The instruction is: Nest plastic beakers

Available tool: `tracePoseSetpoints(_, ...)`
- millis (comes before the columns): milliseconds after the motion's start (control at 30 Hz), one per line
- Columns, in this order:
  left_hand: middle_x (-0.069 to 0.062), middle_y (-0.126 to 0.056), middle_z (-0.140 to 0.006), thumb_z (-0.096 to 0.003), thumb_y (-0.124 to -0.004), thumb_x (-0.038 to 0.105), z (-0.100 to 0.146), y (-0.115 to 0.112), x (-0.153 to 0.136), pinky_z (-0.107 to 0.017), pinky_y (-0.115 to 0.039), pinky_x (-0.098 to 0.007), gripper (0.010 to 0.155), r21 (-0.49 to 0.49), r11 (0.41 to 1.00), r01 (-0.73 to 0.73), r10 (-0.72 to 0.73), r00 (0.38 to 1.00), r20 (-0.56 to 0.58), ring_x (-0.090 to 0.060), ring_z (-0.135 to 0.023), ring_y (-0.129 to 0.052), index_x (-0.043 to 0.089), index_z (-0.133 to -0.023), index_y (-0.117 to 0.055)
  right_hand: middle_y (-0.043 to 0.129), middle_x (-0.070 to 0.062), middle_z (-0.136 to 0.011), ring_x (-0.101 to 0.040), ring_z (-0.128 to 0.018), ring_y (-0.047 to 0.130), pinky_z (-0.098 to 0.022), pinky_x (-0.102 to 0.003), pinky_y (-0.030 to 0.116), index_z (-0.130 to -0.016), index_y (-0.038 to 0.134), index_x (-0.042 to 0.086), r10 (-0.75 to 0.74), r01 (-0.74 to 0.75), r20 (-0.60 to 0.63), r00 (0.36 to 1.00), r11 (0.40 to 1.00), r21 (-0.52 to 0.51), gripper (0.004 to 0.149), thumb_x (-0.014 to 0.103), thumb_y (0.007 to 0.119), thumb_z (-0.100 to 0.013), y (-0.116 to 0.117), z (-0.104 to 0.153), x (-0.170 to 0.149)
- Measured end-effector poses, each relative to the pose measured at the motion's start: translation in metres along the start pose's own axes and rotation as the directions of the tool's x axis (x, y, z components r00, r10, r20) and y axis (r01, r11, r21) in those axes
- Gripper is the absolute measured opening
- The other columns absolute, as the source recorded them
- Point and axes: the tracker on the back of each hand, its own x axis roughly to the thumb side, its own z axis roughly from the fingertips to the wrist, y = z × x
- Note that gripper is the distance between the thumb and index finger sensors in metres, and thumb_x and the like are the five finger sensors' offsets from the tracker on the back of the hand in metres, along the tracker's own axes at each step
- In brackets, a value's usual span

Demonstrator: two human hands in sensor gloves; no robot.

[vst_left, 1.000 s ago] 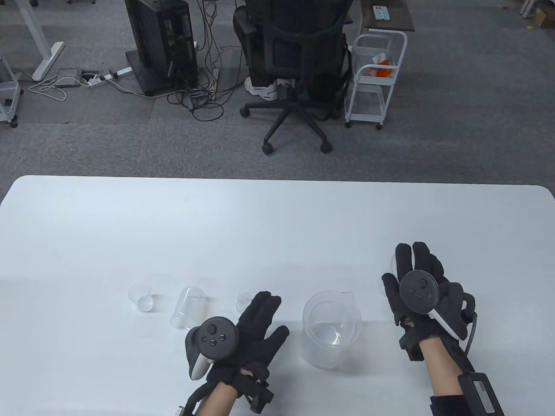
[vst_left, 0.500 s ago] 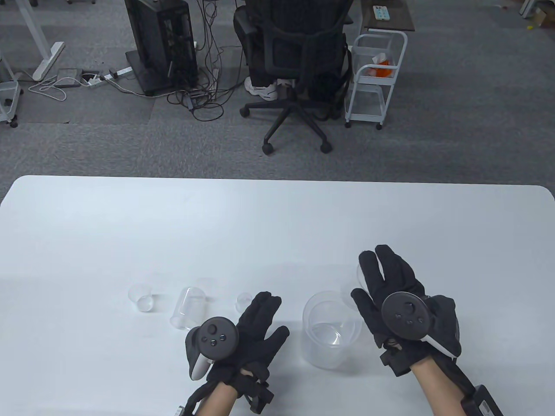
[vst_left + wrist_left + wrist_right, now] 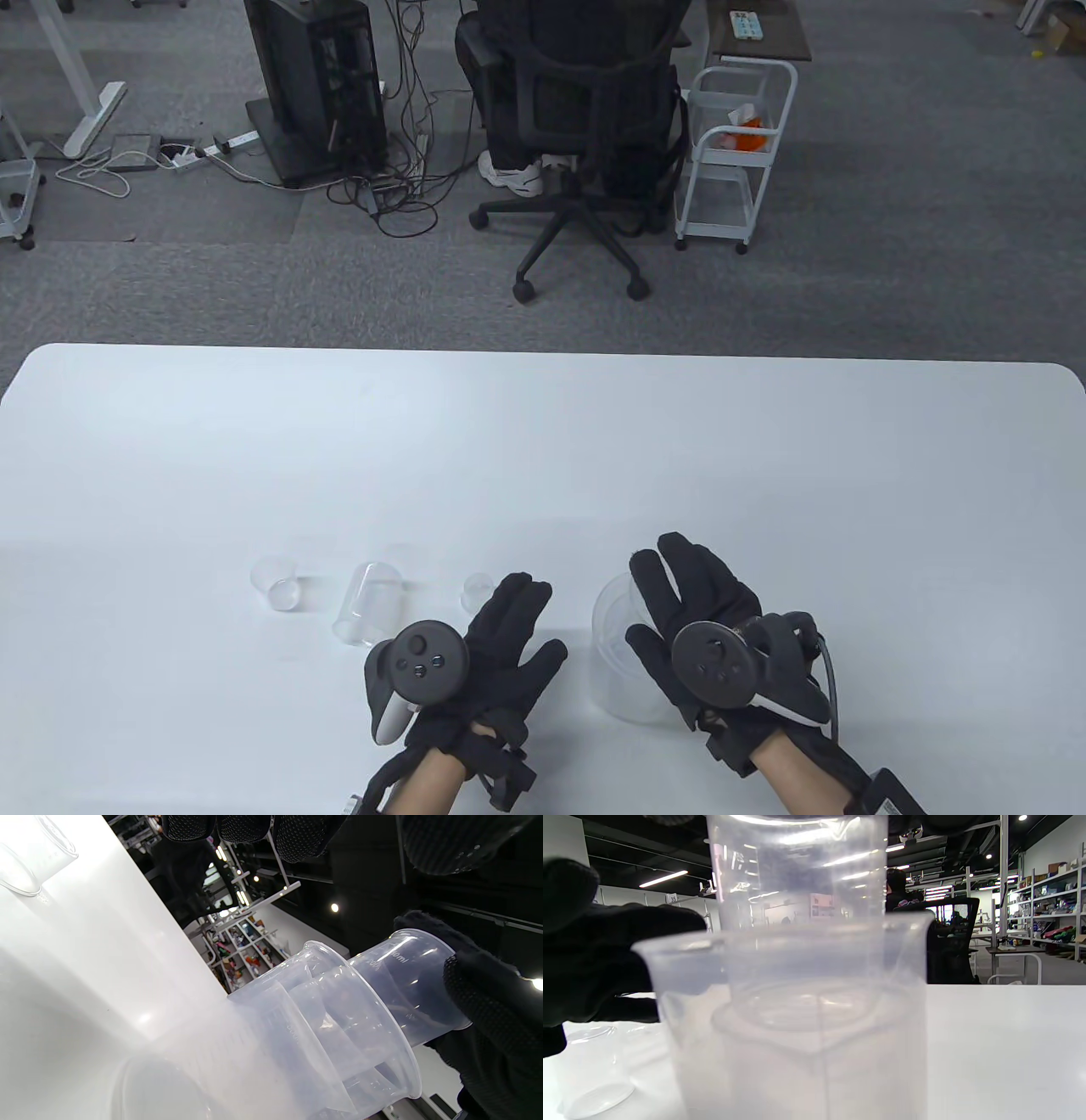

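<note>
Right hand grip closed round medium beaker, lowered partway into large beaker on tabletop. Left hand flat, fingers spread, holding nothing. Farther left: small beakers, one lying on side.

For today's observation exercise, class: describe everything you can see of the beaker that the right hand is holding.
The held beaker is clear, colourless plastic, cylindrical, with faint printed graduations and an "ml" mark on its wall. The right hand grips its upper part from above. It stands about upright, its base already lowered partway into the largest beaker, which stands on the white table. Its upper wall still rises above that beaker's rim. Whether its base touches bottom is unclear.
</note>
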Motion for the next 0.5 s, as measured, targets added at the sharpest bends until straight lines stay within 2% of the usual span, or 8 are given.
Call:
tracePoseSetpoints(267, -0.015, -0.038, -0.115, -0.0444, -0.063, 0.065, 0.003, 0.006, 0.010, -0.069, -0.040, -0.073, 0.077, 0.030, 1.000, 0.009, -0.010, 1.000, 0.020, -0.049, -0.107, -0.046, 0.021, -0.106, -0.050, 0.032, -0.024, -0.116, -0.050, -0.100, 0.046, -0.066, -0.066, 0.048, -0.106, 0.037, 0.014, -0.046, 0.046, -0.015, 0.999, 0.999, 0.008, 0.073, 0.055, 0.061, -0.051, 0.011, 0.006, -0.007)
tracePoseSetpoints(400, -0.015, -0.038, -0.115, -0.0442, -0.064, 0.065, 0.002, 0.024, 0.018, -0.069, -0.040, -0.073, 0.077, 0.093, 0.995, 0.019, -0.019, 1.000, 0.007, -0.049, -0.107, -0.045, 0.021, -0.106, -0.050, 0.033, -0.024, -0.116, -0.050, -0.101, 0.047, -0.067, -0.068, 0.047, -0.106, 0.036, 0.014, -0.126, 0.125, -0.030, 0.992, 0.991, -0.046, 0.074, 0.056, 0.061, -0.050, 0.004, 0.016, -0.013)
tracePoseSetpoints(500, -0.015, -0.040, -0.115, -0.0438, -0.065, 0.065, 0.003, 0.042, 0.021, -0.069, -0.040, -0.073, 0.078, 0.133, 0.986, 0.104, -0.102, 0.994, -0.025, -0.049, -0.106, -0.047, 0.020, -0.106, -0.051, 0.035, -0.024, -0.116, -0.051, -0.102, 0.046, -0.067, -0.069, 0.047, -0.105, 0.037, 0.014, -0.202, 0.197, -0.037, 0.979, 0.975, -0.100, 0.074, 0.057, 0.062, -0.050, 0.001, 0.024, -0.020)
